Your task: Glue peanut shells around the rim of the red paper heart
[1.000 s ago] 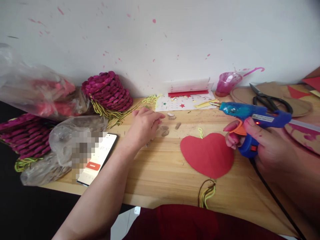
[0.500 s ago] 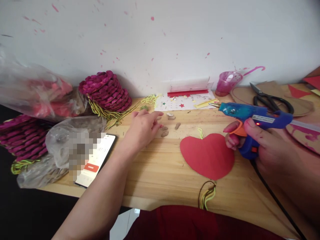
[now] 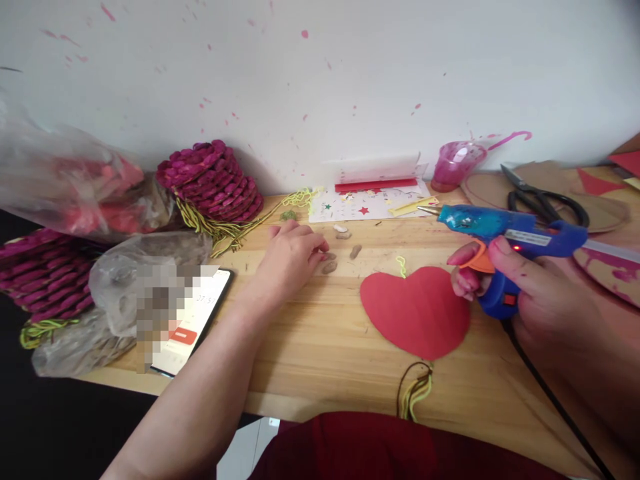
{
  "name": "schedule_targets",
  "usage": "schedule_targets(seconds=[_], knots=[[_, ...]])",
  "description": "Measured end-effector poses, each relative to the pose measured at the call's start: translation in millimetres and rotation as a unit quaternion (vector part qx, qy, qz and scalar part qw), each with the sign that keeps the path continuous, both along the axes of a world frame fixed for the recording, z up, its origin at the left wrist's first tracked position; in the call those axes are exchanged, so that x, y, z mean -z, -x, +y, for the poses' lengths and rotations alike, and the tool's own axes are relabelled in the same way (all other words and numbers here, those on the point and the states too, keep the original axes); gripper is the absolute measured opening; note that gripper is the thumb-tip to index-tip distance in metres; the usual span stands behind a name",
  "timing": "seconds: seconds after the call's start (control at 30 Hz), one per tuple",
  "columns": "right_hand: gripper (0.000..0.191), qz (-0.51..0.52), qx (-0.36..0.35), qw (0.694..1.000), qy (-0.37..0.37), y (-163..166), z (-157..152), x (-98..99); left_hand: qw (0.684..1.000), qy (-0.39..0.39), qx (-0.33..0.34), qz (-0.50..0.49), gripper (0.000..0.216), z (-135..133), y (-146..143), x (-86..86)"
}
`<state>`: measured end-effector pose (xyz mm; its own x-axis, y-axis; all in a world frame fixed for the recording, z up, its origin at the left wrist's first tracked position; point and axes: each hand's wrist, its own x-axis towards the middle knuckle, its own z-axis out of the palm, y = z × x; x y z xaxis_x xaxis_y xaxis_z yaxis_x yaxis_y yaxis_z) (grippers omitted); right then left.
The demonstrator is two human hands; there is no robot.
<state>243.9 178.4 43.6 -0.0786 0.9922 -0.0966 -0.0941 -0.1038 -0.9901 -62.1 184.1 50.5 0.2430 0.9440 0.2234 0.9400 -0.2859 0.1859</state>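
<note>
My right hand (image 3: 520, 280) grips a blue glue gun (image 3: 510, 233), a finger on its orange trigger. Its metal nozzle points left above the table, and a small red light glows on its body. My left hand (image 3: 295, 257) rests low over the wood with bent fingers, the tips closed at a peanut (image 3: 329, 267) in its shell; the fingers partly hide the grip. More peanuts (image 3: 355, 251) lie just to the right. Between my hands is a red paper heart (image 3: 415, 312), flat on the table, with a yellow loop on top and a tassel (image 3: 417, 393) below.
At left stand purple woven pieces (image 3: 210, 181), plastic bags (image 3: 145, 273) and a phone (image 3: 193, 327). Along the wall lie a sheet with stars (image 3: 325, 210) and a pink cup (image 3: 455, 167). Black scissors (image 3: 545, 200) lie on cardboard behind the glue gun, whose cord (image 3: 550, 393) trails down right.
My left fingers have drawn in and bent down towards the peanuts; the outstretched finger is now curled. The right hand with the glue gun has hardly moved.
</note>
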Motion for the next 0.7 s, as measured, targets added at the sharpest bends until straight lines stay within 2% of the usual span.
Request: schedule_targets(seconds=[0.27,0.4,0.53,0.6,0.7], knots=[[0.031,0.004,-0.001,1.0,-0.003,0.9,0.4,-0.3,1.0,0.011,-0.007,-0.005,0.007,0.5,-2.7,3.0],[0.03,0.009,-0.004,1.0,0.0,0.5,0.4,0.0,1.0,0.007,-0.025,0.007,0.026,-0.2,-1.5,0.9],[0.031,0.006,0.002,1.0,0.002,0.1,0.1,0.4,1.0,-0.02,0.005,-0.004,0.015,0.0,3.2,0.0],[0.031,0.005,0.001,1.0,0.004,-0.1,0.4,1.0,0.999,-0.012,0.028,-0.009,0.022,0.4,3.9,1.0],[0.03,0.004,0.001,1.0,0.002,-0.7,0.9,1.5,0.999,0.004,0.039,-0.017,0.02,1.5,0.7,3.7]])
